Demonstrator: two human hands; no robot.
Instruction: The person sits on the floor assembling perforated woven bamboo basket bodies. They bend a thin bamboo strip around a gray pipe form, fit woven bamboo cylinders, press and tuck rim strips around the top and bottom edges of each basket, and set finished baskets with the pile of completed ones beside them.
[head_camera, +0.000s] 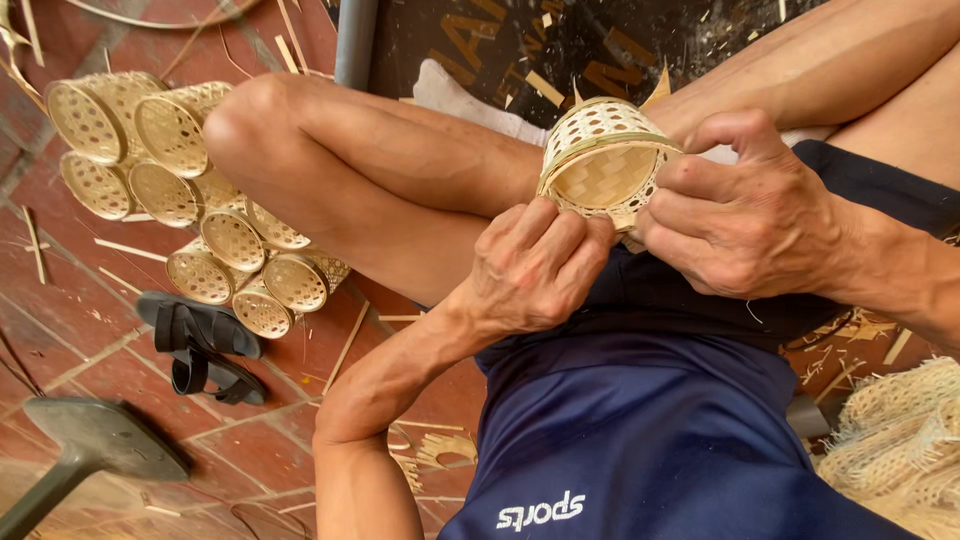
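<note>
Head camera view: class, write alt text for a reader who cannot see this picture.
Two bare hands, left hand and right hand, hold a small woven bamboo basket over the seated person's lap. A pile of similar finished baskets lies on the red tiled floor, beside black sandals.

Small woven bamboo basket (603, 160), pale, open-weave sides, green rim band, tilted on side, opening facing camera, above lap.

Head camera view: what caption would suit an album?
Two bare hands, left and right, grip a small woven bamboo basket.
</note>
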